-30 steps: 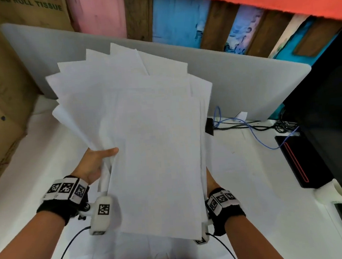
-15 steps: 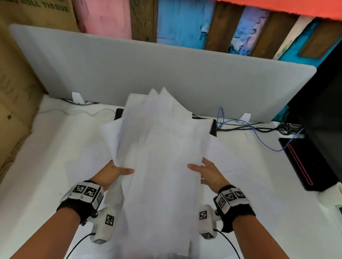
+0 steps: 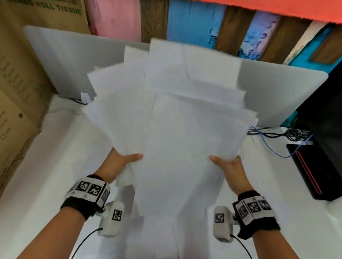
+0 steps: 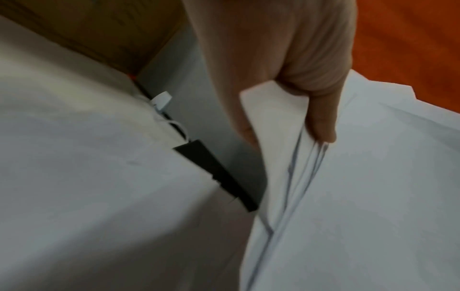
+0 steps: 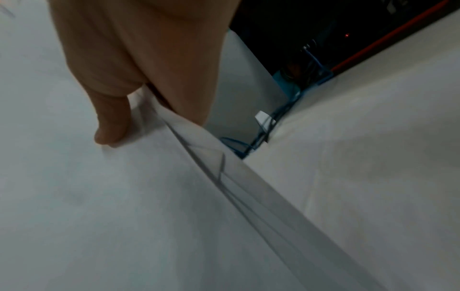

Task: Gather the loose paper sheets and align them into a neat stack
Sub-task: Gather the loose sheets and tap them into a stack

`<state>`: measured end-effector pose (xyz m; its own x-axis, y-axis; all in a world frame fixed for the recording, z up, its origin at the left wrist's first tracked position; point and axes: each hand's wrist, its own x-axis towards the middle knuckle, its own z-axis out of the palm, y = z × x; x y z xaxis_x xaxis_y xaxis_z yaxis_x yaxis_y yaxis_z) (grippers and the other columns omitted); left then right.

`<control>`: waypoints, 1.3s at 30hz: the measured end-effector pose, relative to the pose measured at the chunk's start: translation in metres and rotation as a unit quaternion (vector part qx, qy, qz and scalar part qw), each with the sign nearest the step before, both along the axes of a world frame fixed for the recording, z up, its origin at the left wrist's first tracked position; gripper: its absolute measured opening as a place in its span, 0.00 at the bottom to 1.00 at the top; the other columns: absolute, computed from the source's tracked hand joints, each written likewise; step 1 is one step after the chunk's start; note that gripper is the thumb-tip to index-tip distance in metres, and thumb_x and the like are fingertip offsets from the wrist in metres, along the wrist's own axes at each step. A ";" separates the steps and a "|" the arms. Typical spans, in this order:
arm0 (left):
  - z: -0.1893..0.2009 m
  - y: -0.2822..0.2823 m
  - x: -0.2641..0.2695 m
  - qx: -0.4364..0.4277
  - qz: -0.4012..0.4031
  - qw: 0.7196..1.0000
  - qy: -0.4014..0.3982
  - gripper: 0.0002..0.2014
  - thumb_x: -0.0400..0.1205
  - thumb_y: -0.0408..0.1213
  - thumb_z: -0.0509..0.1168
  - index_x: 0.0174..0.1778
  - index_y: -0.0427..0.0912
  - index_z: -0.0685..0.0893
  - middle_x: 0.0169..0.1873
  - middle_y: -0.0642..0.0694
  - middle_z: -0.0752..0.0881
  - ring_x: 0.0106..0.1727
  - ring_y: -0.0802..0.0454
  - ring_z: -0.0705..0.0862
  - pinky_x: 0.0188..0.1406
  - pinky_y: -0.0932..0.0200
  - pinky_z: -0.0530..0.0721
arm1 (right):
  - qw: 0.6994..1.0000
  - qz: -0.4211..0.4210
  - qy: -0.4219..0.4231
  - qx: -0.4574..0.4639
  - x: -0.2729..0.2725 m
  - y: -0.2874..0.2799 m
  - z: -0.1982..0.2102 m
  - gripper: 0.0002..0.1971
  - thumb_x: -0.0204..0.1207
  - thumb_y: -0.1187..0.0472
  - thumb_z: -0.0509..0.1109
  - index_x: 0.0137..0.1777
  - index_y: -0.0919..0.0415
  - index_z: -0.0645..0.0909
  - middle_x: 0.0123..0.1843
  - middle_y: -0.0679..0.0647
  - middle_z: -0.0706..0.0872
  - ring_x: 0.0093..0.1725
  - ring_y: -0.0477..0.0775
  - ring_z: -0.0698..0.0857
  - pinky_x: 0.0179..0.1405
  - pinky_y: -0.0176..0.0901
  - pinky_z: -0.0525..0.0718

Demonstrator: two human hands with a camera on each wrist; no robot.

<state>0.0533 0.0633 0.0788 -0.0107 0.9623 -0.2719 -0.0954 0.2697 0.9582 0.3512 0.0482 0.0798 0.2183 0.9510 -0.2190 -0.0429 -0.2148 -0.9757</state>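
A fanned bundle of white paper sheets [image 3: 177,116] is held up above the white table [image 3: 46,181], its top edges staggered and blurred. My left hand [image 3: 121,162] pinches the bundle's left edge, thumb on the front and fingers behind. In the left wrist view the thumb [image 4: 321,118] presses on the splayed sheet edges [image 4: 293,177]. My right hand [image 3: 229,165] pinches the right edge the same way. The right wrist view shows its thumb [image 5: 112,126] lying on the top sheet [image 5: 124,196]. The fingers behind the paper are hidden.
A grey partition panel [image 3: 73,61] stands along the table's back. Cardboard boxes [image 3: 3,92] rise at the left. Blue and black cables [image 3: 278,138], a black device with a red stripe [image 3: 312,170] and a dark monitor [image 3: 338,114] sit at the right.
The bundle dropped toward the table half a second ago and is now raised again. My right hand, earlier hidden behind the sheets, now grips their right edge.
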 end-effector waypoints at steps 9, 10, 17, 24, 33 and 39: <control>0.012 0.000 0.012 0.026 -0.054 0.998 0.021 0.23 0.72 0.29 0.73 0.61 0.47 0.77 0.51 0.54 0.86 0.53 0.60 0.84 0.66 0.52 0.78 | 1.000 -0.004 0.024 -0.008 -0.009 0.006 -0.010 0.17 0.69 0.73 0.74 0.56 0.63 0.78 0.51 0.56 0.87 0.53 0.56 0.87 0.40 0.34 0.85; 0.012 0.000 0.014 0.029 -0.049 0.998 0.024 0.22 0.74 0.26 0.71 0.61 0.47 0.77 0.52 0.55 0.85 0.53 0.61 0.83 0.69 0.50 0.76 | 0.999 -0.013 0.028 -0.013 -0.009 0.006 -0.011 0.21 0.68 0.72 0.75 0.60 0.67 0.76 0.54 0.59 0.87 0.56 0.59 0.86 0.41 0.35 0.85; 0.047 0.004 -0.005 0.091 -0.106 0.989 0.043 0.42 0.46 0.58 0.82 0.56 0.50 0.81 0.47 0.60 0.90 0.51 0.64 0.87 0.49 0.72 0.83 | 0.993 0.035 0.019 0.108 0.005 -0.001 0.029 0.20 0.67 0.78 0.72 0.52 0.53 0.79 0.47 0.46 0.88 0.46 0.39 0.88 0.45 0.30 0.83; 0.040 0.011 0.020 0.066 -0.118 0.988 0.076 0.19 0.74 0.30 0.71 0.54 0.54 0.77 0.47 0.59 0.85 0.44 0.72 0.85 0.55 0.66 0.82 | 0.994 0.062 0.011 0.094 -0.011 0.007 0.030 0.19 0.67 0.78 0.73 0.48 0.53 0.80 0.46 0.49 0.87 0.39 0.35 0.87 0.37 0.26 0.83; 0.039 0.014 0.008 0.052 -0.149 0.986 0.054 0.36 0.49 0.48 0.84 0.53 0.53 0.80 0.44 0.60 0.90 0.49 0.65 0.86 0.55 0.66 0.84 | 0.990 0.102 -0.002 0.099 -0.011 0.013 0.031 0.22 0.64 0.78 0.75 0.51 0.52 0.81 0.41 0.41 0.91 0.45 0.40 0.89 0.46 0.33 0.86; 0.040 0.011 0.002 0.030 -0.131 0.990 0.036 0.30 0.58 0.49 0.82 0.55 0.51 0.81 0.46 0.55 0.90 0.47 0.65 0.87 0.50 0.66 0.85 | 0.986 0.129 0.075 0.080 0.000 0.018 0.020 0.37 0.47 0.56 0.88 0.60 0.56 0.79 0.50 0.46 0.91 0.53 0.47 0.88 0.47 0.36 0.85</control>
<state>0.0556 0.0743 0.1186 0.2233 0.9493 -0.2214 0.0400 0.2180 0.9751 0.3516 0.0658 0.1002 -0.0588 0.9956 -0.0735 -0.1525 -0.0817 -0.9849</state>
